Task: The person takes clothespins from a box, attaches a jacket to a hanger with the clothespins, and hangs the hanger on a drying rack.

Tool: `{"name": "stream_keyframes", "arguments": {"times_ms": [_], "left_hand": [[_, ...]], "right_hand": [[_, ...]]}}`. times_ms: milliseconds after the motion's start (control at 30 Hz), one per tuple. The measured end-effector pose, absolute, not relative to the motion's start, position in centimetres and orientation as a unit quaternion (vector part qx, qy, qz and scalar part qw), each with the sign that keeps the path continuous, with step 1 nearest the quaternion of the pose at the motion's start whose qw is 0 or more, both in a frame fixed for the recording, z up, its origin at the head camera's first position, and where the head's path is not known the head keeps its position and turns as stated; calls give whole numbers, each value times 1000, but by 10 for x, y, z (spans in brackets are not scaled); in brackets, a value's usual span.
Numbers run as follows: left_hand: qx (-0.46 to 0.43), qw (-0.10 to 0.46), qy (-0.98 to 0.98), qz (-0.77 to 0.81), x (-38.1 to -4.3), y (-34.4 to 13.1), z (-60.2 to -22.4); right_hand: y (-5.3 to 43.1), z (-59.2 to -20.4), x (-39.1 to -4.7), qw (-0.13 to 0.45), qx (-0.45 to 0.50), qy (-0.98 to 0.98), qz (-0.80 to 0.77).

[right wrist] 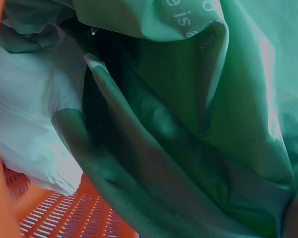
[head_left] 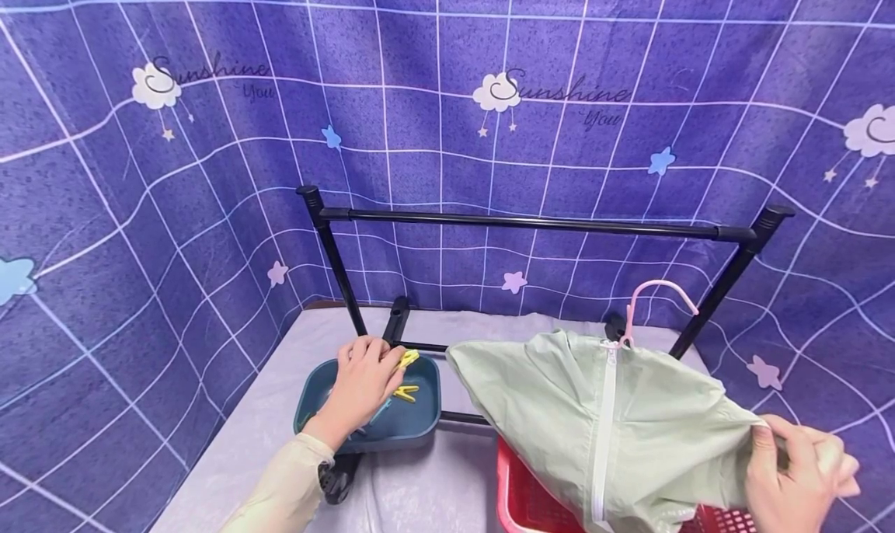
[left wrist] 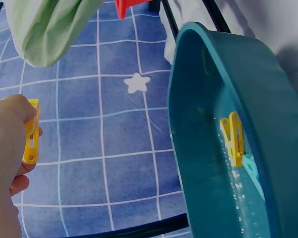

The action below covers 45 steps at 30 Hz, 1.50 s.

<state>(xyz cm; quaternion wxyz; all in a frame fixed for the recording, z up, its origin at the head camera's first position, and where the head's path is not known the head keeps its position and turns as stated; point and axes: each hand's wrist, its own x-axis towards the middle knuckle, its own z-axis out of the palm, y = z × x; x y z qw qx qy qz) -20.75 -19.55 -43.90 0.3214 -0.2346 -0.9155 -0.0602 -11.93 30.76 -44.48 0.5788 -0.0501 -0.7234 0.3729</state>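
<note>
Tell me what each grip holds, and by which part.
Left grip: a yellow clothespin; which end is unclear. Right grip: the pale green jacket, by its right-hand edge.

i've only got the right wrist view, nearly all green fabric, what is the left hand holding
Observer: The left hand pinches a yellow clip, clearest in the left wrist view.
Operator: any more clips about
Observer: Yes, a second yellow clip lies inside the blue-green bin.
Operator: ok and is the green garment hung on the rail yet
Observer: No, the head view shows the pink hook at its neck below the rail, not hooked over it.
</note>
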Motion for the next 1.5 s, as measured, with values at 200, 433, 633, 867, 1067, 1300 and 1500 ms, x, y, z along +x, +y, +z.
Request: {"name": "stream_keyframes", "arguments": {"times_ms": [200,433,633,867,1067,1300,1500], "left_hand": [[-246,334,-907,-68,-205,-190,-433],[-277,366,-886,-67,-203,-182,-428],[-298,394,-868,-54,-202,-176,-425],[-311,394,-863,-57,-199,-171,-418],[-316,392,-862,-62,-196,-168,-417],[-327,408,-850,-68,-196,-164,-416],[-334,407,-848,-68,-194,-162,-414]], "right_hand": [[306,-445,-120,586,-47,-720,369],[306,-445,-118,582,-52,-722,372],[305,-444,-117,580,-56,-722,374],[305,-444,-117,577,-60,-723,375],[306,-446,-117,580,-61,-718,379],[305,-446,-119,591,-53,-712,376],[304,-446,-117,584,-59,-716,377]]}}
